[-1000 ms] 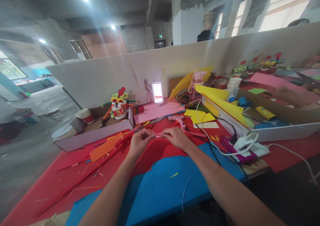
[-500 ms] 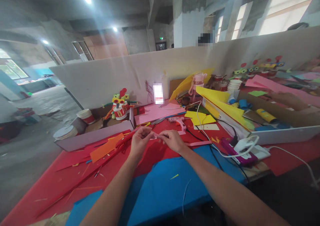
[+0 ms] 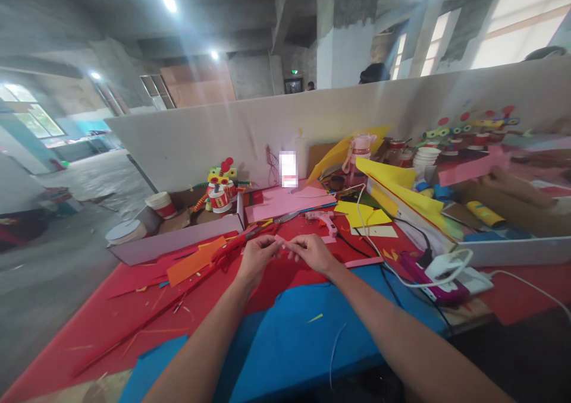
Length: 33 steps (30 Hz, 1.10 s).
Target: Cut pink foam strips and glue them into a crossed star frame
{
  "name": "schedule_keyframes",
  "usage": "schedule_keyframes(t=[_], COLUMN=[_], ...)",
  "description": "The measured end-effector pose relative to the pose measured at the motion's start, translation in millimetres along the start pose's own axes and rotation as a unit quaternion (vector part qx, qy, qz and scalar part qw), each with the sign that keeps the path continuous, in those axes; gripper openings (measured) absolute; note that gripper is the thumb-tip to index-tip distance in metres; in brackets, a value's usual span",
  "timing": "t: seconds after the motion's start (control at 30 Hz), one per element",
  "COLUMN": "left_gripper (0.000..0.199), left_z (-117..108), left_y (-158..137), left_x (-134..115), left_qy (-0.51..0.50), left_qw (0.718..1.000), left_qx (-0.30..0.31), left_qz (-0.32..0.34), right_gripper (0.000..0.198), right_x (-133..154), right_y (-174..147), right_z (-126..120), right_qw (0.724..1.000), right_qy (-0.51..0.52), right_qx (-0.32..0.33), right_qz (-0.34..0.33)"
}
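Note:
Between my two hands is a small strip of pink paper (image 3: 282, 243). My left hand (image 3: 260, 254) pinches one end of it, thumb against fingers. At the other end my right hand (image 3: 311, 252) pinches it the same way. Both hands are held over the red table covering (image 3: 263, 284), fingertips almost meeting. Just beyond the right hand lies a pink glue gun (image 3: 323, 220). Scissors (image 3: 288, 217) rest to the left of it. A pink paper strip (image 3: 363, 263) lies right of my right wrist.
Blue sheet (image 3: 312, 331) covers the near edge. An open box (image 3: 178, 236) at left holds cups and a paper-cup figure (image 3: 219, 195). At right are a purple power strip (image 3: 435, 281) with cables and a box (image 3: 513, 245) of coloured rolls. A co-worker's hand (image 3: 502, 180) holds pink paper.
My hands stay together on the pink strip, with fingers slightly shifted. The view has swung a little left. At right, the co-worker's hand has raised a pink sheet.

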<state>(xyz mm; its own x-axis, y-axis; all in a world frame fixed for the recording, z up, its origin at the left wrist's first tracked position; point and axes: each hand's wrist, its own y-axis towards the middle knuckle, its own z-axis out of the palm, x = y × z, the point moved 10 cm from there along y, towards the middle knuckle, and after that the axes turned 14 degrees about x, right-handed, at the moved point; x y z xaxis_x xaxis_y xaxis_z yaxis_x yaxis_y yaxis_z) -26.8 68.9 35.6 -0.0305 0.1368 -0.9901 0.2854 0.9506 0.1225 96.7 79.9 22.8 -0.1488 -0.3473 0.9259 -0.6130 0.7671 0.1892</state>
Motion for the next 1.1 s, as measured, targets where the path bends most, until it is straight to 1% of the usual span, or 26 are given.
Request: schedule_keyframes(t=[0.13,0.2,0.37,0.43,0.53,0.6,0.67,0.77,0.93,1.0,1.1], left_gripper=[0.030,0.030,0.034,0.032,0.029,0.030,0.027,0.025,0.031,0.033,0.034], left_z=[-2,-3,-4,-1,5,6,4,1,-5,-5,-1], left_y=[0,-1,-5,-4,-1,0,0,-1,-1,0,2], left_x=[3,4,4,6,7,7,6,5,5,8,12], left_qy=[-0.021,-0.019,0.007,-0.002,-0.035,-0.046,-0.047,-0.060,-0.087,-0.080,-0.039], left_qw=[1.000,0.999,0.998,0.999,0.999,0.999,0.999,0.998,0.995,0.996,0.999], left_qx=[-0.019,-0.030,-0.064,-0.051,-0.008,0.008,0.004,-0.018,-0.043,-0.036,-0.018], left_qz=[-0.001,0.000,0.006,-0.002,-0.013,-0.013,-0.007,0.002,0.009,0.003,-0.009], right_gripper=[0.049,0.046,0.037,0.037,0.037,0.038,0.037,0.035,0.035,0.037,0.039], right_x=[-1,3,10,8,2,-1,-3,-2,-4,-4,-1], right_y=[0,-1,-5,-4,-3,-2,-1,-1,-1,-2,-3], right_z=[2,3,2,2,1,1,2,4,1,0,1], right_qw=[1.000,1.000,0.998,0.998,1.000,1.000,1.000,1.000,1.000,1.000,1.000], right_qy=[0.005,-0.002,-0.064,-0.055,-0.023,-0.011,0.000,0.011,0.007,0.002,-0.002], right_qx=[0.010,0.008,-0.022,-0.021,-0.016,-0.011,-0.002,0.006,0.013,0.011,0.011], right_qz=[0.007,0.001,-0.008,-0.003,0.005,0.013,0.016,0.007,0.014,0.018,0.017])
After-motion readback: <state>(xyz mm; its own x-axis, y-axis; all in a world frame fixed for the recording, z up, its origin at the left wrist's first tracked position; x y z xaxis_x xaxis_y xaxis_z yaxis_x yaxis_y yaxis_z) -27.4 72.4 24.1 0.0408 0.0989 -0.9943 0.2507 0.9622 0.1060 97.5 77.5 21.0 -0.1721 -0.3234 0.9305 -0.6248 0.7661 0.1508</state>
